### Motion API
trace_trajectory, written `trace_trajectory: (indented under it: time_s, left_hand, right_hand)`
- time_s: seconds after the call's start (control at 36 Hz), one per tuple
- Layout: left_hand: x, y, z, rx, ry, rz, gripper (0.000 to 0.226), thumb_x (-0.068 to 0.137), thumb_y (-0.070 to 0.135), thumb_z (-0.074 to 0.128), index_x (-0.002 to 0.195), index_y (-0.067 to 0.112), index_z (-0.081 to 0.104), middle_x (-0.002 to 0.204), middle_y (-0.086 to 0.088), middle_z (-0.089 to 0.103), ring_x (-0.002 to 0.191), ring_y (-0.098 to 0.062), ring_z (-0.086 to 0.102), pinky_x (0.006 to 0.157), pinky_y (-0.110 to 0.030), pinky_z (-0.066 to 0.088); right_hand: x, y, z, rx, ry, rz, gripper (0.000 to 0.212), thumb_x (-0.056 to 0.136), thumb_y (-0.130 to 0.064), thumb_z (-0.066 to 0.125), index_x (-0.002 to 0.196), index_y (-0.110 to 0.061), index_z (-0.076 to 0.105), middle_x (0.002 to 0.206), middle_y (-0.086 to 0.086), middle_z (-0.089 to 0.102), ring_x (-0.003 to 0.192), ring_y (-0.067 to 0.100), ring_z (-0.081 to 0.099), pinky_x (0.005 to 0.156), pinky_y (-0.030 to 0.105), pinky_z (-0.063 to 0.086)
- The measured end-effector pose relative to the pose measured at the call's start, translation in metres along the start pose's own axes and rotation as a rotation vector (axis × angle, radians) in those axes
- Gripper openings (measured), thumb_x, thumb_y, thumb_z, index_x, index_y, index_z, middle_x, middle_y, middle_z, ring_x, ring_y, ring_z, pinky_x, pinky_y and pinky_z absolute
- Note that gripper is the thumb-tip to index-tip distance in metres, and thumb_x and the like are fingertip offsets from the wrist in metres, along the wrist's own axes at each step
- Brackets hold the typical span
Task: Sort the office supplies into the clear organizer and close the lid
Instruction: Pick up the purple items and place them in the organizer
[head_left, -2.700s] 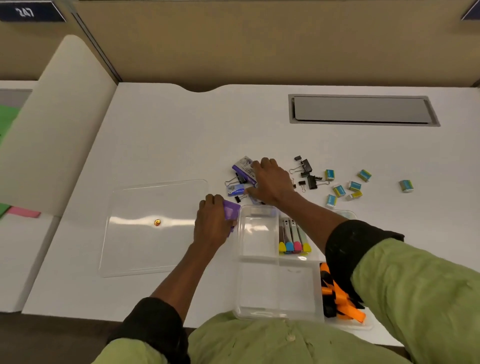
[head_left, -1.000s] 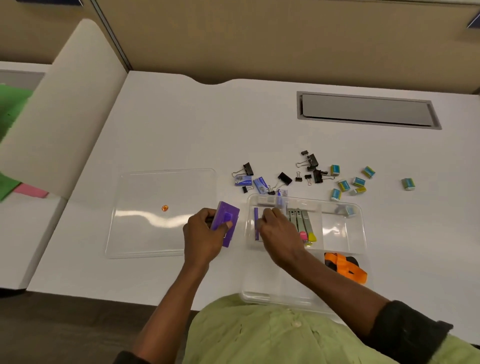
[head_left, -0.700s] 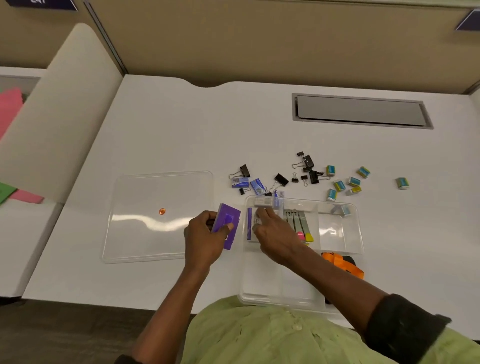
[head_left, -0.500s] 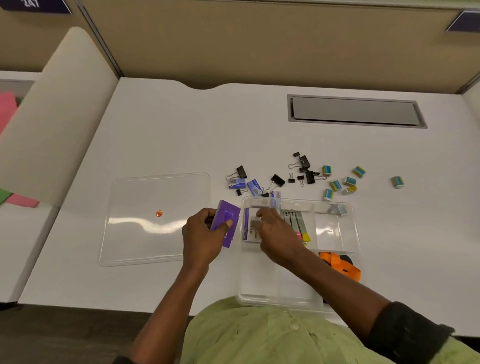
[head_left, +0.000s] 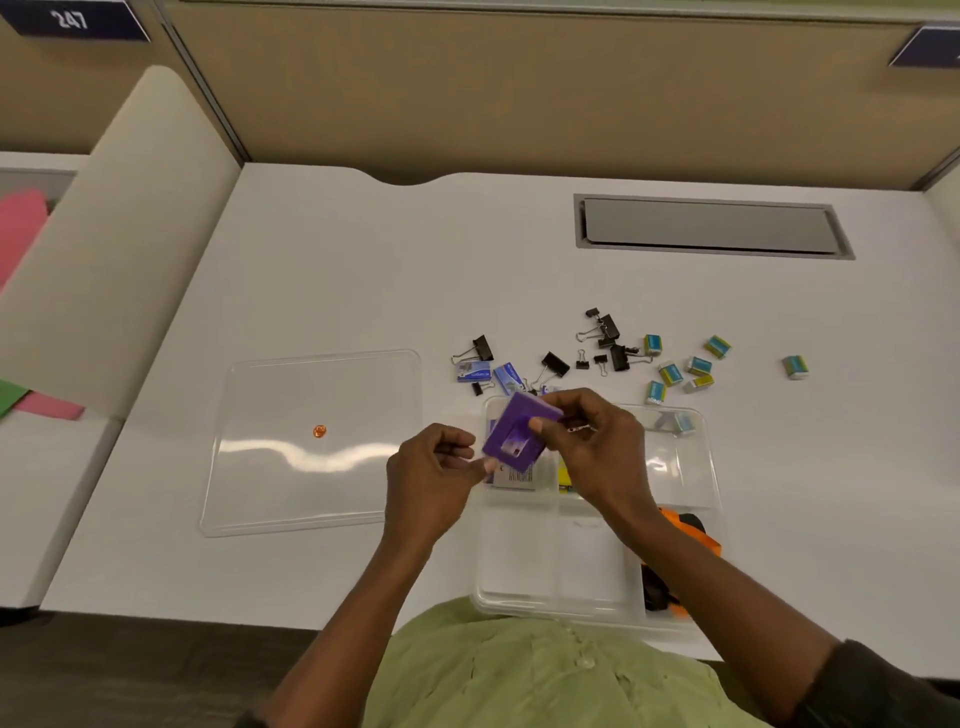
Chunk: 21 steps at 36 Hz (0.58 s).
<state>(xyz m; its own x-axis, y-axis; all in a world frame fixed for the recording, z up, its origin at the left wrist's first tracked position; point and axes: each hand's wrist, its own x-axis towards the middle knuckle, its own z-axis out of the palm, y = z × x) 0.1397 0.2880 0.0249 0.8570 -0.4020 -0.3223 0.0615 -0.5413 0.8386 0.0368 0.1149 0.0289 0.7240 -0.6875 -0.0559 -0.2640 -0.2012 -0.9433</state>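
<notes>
Now the purple box (head_left: 521, 435) has gone from the left hand (head_left: 434, 475) to the right hand (head_left: 592, 447), which pinches its top edge over the clear organizer (head_left: 696, 467). Left fingers are curled and hold nothing. It could slip and land in the wrong slot, because only fingertips hold it.

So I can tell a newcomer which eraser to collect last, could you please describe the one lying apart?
Start at the grey recessed hatch in the white desk. Nearer the person lies a cluster of small erasers. The lone eraser sits alone to their right.
</notes>
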Motion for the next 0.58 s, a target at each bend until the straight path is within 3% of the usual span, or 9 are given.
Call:
trace_trajectory:
  time_s: [0.14,0.31,0.47,0.58]
  left_hand:
    - [0.000,-0.014,0.002,0.123,-0.024,-0.097,0.029,0.077,0.034,0.090,0.095,0.021,0.072,0.082,0.009,0.073,0.077,-0.004,0.068,0.066,-0.017,0.050]
    - [-0.003,-0.030,0.010,0.188,-0.061,-0.100,0.017,0.075,0.028,0.090,0.085,0.027,0.075,0.075,0.010,0.075,0.073,-0.006,0.071,0.081,-0.035,0.062]
    - [-0.002,-0.035,0.013,0.229,-0.048,-0.096,0.017,0.076,0.031,0.089,0.080,0.031,0.073,0.074,0.012,0.073,0.070,-0.009,0.073,0.076,-0.040,0.064]
    - [0.001,-0.035,0.013,0.297,-0.070,-0.100,0.017,0.076,0.035,0.089,0.080,0.031,0.073,0.076,0.014,0.071,0.074,-0.008,0.071,0.077,-0.039,0.063]
  right_hand:
    - [0.004,0.011,-0.005,-0.236,0.032,-0.282,0.029,0.090,-0.032,0.073,0.112,-0.013,0.070,0.106,-0.002,0.074,0.086,0.006,0.070,0.070,0.021,0.060]
    - [-0.003,0.045,-0.001,-0.689,-0.125,-0.681,0.021,0.096,-0.029,0.065,0.110,-0.015,0.071,0.112,0.004,0.064,0.097,0.017,0.064,0.070,0.030,0.061]
    - [-0.010,0.065,0.008,-0.889,-0.312,-0.733,0.024,0.090,-0.030,0.074,0.110,-0.019,0.070,0.117,0.006,0.062,0.108,0.020,0.060,0.075,0.035,0.062]
    - [-0.008,0.066,0.010,-0.872,-0.353,-0.689,0.023,0.091,-0.026,0.072,0.112,-0.017,0.071,0.110,0.004,0.069,0.103,0.020,0.065,0.081,0.036,0.061]
